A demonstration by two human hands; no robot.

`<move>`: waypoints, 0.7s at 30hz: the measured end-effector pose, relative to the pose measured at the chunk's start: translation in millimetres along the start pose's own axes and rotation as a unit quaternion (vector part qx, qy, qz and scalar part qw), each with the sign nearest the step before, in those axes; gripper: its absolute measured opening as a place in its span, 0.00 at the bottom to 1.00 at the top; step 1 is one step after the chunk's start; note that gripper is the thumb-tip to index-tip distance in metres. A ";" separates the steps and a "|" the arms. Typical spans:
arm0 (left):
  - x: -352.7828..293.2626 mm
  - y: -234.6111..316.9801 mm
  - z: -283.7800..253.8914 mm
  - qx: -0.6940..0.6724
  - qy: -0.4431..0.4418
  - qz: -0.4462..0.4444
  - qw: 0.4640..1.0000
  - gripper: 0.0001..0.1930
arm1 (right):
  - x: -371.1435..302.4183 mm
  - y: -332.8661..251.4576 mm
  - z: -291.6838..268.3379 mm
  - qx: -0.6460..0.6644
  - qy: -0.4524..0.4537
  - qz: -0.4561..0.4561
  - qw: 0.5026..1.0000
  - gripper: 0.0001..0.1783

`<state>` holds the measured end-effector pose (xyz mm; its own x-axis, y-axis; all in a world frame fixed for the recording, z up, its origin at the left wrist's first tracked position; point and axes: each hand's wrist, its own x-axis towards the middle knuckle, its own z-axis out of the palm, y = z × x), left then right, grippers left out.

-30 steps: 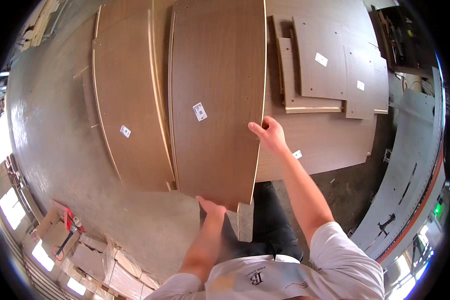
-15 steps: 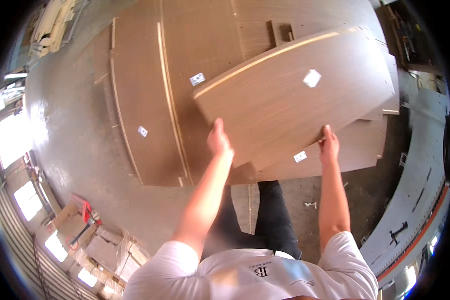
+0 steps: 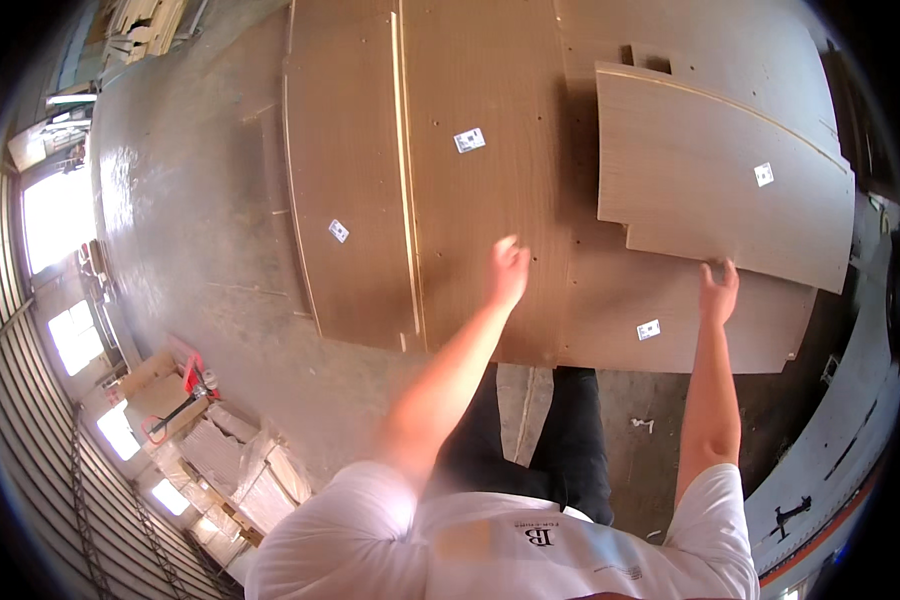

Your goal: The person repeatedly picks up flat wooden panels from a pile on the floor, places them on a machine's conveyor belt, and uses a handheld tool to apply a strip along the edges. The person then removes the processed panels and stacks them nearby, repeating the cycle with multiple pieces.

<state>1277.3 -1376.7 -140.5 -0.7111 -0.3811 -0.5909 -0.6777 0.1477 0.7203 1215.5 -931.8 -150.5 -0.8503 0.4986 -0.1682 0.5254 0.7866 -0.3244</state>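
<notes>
A brown wood-grain panel (image 3: 690, 165) with a notched corner and a small white label lies at the right, on top of larger brown panels. My right hand (image 3: 718, 292) is at its near edge, fingertips apart and just touching or very close to that edge. Left of it, my left hand (image 3: 510, 275) hovers over a large brown panel (image 3: 480, 220), apart from the notched panel and holding nothing. Its fingers look loosely bent and a little blurred. Beyond a pale edge strip on the left lies another labelled brown panel (image 3: 350, 160).
Along the right side runs a long grey machine table (image 3: 820, 450). Cardboard boxes and wrapped stacks (image 3: 220, 460) stand on the floor at the lower left, beside a red tool (image 3: 192, 370). Timber strips (image 3: 145, 25) lie at the far left. A small white scrap (image 3: 642, 425) is on the floor near my legs.
The notched panel has moved right and now rests flatter on the others. My left hand has let go of it. My right hand has shifted right along with it and its grip has loosened.
</notes>
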 end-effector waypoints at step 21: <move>-84.2 -250.8 -260.8 -0.383 0.324 -0.388 0.773 0.48 | -243.9 -322.9 132.3 0.033 -0.352 -0.254 0.900 0.23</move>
<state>1556.0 -1619.7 -176.6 0.2646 -0.4978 -0.8260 -0.3663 -0.8442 0.3914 1249.4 -1355.6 -127.9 -0.8010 -0.2919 -0.5228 0.0806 0.8127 -0.5772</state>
